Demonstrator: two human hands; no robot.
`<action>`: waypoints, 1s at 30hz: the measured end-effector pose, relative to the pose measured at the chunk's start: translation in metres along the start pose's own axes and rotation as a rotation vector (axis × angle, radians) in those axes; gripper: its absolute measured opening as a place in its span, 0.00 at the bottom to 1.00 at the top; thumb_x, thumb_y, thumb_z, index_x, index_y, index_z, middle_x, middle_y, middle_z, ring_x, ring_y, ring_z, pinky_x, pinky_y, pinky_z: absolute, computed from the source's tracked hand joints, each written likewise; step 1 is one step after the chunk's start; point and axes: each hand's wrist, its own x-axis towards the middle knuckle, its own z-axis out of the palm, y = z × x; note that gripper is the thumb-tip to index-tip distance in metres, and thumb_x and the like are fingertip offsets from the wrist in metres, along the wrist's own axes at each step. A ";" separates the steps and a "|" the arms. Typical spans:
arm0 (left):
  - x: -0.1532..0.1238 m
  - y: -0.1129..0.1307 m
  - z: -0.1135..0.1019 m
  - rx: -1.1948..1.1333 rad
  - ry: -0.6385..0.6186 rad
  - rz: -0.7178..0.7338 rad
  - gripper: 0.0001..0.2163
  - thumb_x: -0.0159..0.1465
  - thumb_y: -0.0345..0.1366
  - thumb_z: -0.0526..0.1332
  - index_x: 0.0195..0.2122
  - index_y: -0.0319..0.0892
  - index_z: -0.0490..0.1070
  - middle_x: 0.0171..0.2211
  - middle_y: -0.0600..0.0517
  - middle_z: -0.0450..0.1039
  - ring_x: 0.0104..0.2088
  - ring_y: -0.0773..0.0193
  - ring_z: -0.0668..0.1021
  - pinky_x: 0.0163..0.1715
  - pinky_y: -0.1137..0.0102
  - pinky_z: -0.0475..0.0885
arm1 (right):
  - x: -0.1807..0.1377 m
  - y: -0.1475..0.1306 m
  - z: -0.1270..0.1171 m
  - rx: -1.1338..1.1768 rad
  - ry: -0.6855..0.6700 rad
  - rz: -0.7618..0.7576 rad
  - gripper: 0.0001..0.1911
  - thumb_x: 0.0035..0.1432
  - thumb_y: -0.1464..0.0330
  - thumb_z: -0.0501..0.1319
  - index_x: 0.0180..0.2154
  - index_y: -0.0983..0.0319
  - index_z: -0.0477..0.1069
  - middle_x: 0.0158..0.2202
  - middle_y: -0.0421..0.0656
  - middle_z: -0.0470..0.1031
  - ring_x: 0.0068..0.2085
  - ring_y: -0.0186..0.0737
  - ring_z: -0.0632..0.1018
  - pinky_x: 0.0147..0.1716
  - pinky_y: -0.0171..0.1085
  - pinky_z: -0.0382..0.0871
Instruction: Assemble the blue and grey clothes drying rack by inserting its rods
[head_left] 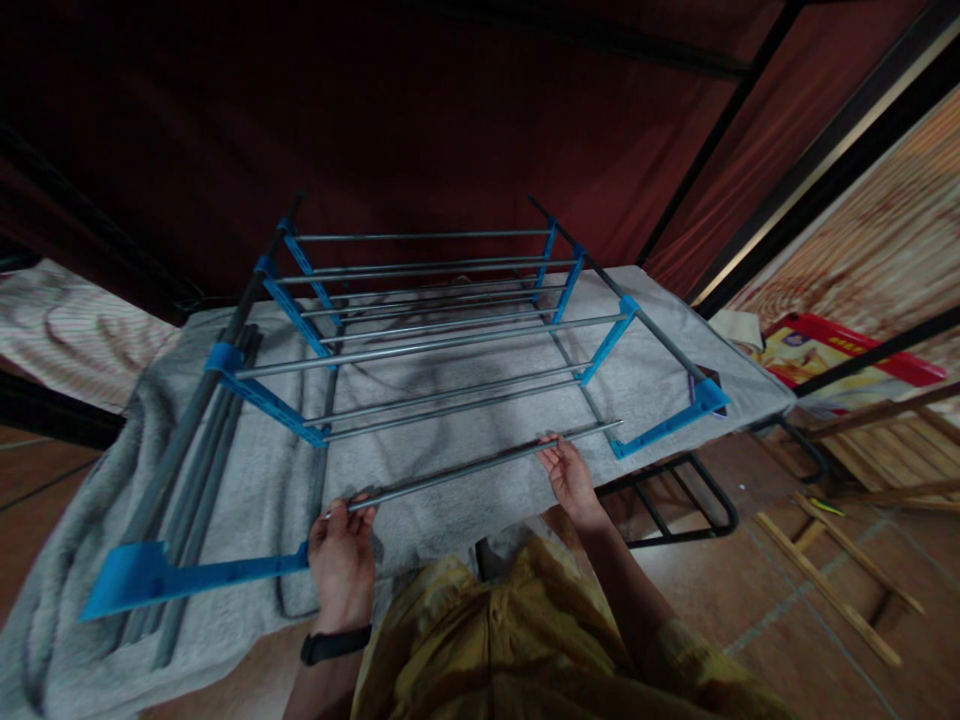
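A thin grey metal rod [465,469] spans the space between my two hands. Close to its left end, my left hand [343,555] grips it beside the inner end of the front left blue bracket [202,578]. My right hand [566,472] pinches the rod some way in from its right end, which is near the front right blue bracket [671,420]. Behind the rod lies a partly assembled rack of grey tubes [435,348], joined by blue plastic brackets [262,400] on both sides. Whether the rod's left end touches the bracket is hidden by my fingers.
Several loose grey tubes [206,470] lie at the left on the grey blanket [450,530] under the rack. A dark red curtain [420,120] hangs behind. On the right are a red box [840,350], a black metal frame [690,500] and a wooden frame [832,570] on the tiled floor.
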 end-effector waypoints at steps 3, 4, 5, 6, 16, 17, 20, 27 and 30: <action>0.000 0.000 0.000 0.009 0.002 -0.005 0.06 0.61 0.30 0.65 0.30 0.40 0.67 0.27 0.56 0.74 0.31 0.69 0.79 0.33 0.73 0.75 | 0.000 0.000 0.000 -0.002 0.002 0.001 0.05 0.54 0.65 0.69 0.34 0.58 0.76 0.37 0.41 0.82 0.43 0.39 0.81 0.44 0.38 0.76; 0.000 0.000 0.000 0.013 -0.001 -0.005 0.07 0.61 0.31 0.66 0.30 0.40 0.67 0.27 0.56 0.74 0.31 0.69 0.79 0.33 0.73 0.75 | 0.000 0.000 -0.001 0.000 0.001 0.000 0.05 0.54 0.65 0.69 0.34 0.58 0.76 0.37 0.41 0.82 0.43 0.39 0.81 0.44 0.38 0.76; 0.000 0.000 0.000 0.016 -0.006 -0.003 0.08 0.60 0.31 0.66 0.29 0.39 0.67 0.27 0.56 0.74 0.30 0.69 0.79 0.32 0.73 0.75 | 0.000 0.001 -0.001 0.002 0.000 0.000 0.05 0.54 0.65 0.69 0.34 0.58 0.76 0.37 0.41 0.82 0.43 0.39 0.81 0.44 0.38 0.77; 0.000 0.000 0.000 0.018 -0.011 0.001 0.08 0.60 0.31 0.67 0.29 0.39 0.66 0.26 0.57 0.74 0.30 0.69 0.78 0.32 0.73 0.75 | 0.000 0.001 -0.001 0.004 0.000 0.001 0.05 0.54 0.65 0.69 0.34 0.58 0.76 0.37 0.41 0.82 0.43 0.39 0.81 0.44 0.38 0.77; 0.001 -0.001 0.000 0.037 -0.012 0.024 0.07 0.59 0.32 0.67 0.31 0.40 0.68 0.27 0.57 0.72 0.28 0.70 0.76 0.29 0.75 0.73 | 0.002 0.002 -0.003 0.015 0.004 0.001 0.06 0.54 0.65 0.69 0.34 0.58 0.77 0.37 0.41 0.82 0.42 0.38 0.81 0.43 0.37 0.77; 0.001 -0.002 -0.001 0.041 -0.019 0.033 0.07 0.58 0.32 0.67 0.32 0.40 0.69 0.28 0.57 0.73 0.29 0.70 0.77 0.29 0.74 0.73 | 0.002 0.002 -0.004 0.013 0.002 0.001 0.06 0.54 0.65 0.69 0.34 0.58 0.77 0.37 0.41 0.82 0.42 0.38 0.81 0.43 0.37 0.77; 0.001 -0.003 -0.001 0.052 -0.022 0.060 0.09 0.56 0.32 0.69 0.34 0.41 0.69 0.30 0.58 0.73 0.29 0.70 0.77 0.29 0.74 0.73 | 0.003 0.002 -0.004 0.008 -0.004 0.008 0.06 0.55 0.64 0.69 0.35 0.58 0.77 0.37 0.41 0.82 0.43 0.38 0.81 0.44 0.36 0.77; 0.002 -0.003 -0.002 0.132 -0.025 0.114 0.11 0.55 0.36 0.69 0.34 0.41 0.68 0.28 0.57 0.72 0.28 0.69 0.76 0.29 0.74 0.71 | 0.002 0.002 -0.002 -0.012 0.005 -0.005 0.06 0.54 0.64 0.69 0.34 0.57 0.76 0.37 0.41 0.82 0.43 0.39 0.81 0.45 0.38 0.77; 0.003 -0.004 -0.004 0.193 -0.047 0.153 0.13 0.55 0.40 0.70 0.34 0.42 0.68 0.27 0.57 0.72 0.27 0.69 0.75 0.28 0.73 0.70 | 0.001 0.001 -0.001 -0.006 0.009 0.000 0.06 0.54 0.64 0.69 0.35 0.58 0.76 0.37 0.41 0.82 0.43 0.39 0.82 0.46 0.38 0.77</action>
